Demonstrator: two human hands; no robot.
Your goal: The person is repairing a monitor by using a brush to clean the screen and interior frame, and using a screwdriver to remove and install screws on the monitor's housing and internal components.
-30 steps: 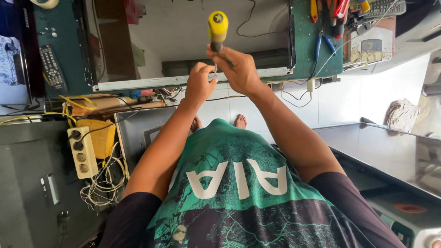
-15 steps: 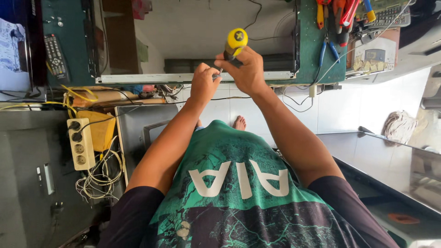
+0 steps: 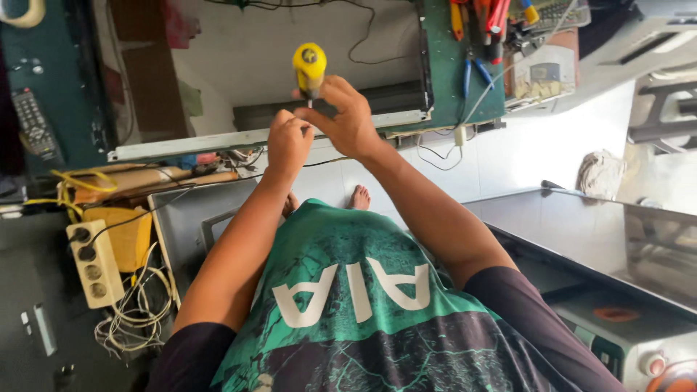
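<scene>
The right hand (image 3: 348, 116) has its grip clamped on the yellow-handled screwdriver (image 3: 310, 67), fingers wrapped around the lower part of the handle so that the round butt end points toward the camera. The left hand (image 3: 288, 141) sits just beside it, fingers pinched together near the thin shaft below the handle; whether they grip the shaft itself or some small part at its tip cannot be told, since the right hand covers that spot. Both hands are raised over the pale back panel (image 3: 283, 51) of a large flat appliance lying on the green worktop (image 3: 454, 80), close to its long metal edge strip (image 3: 218, 141).

Judging by this, the work seems to be at the stage of handling the tool or a fastener rather than driving it: the tip is not seen seated in the panel. Pliers and other tools (image 3: 479, 29) lie on the worktop, and a power strip (image 3: 94, 261) with tangled cables lies at the left.
</scene>
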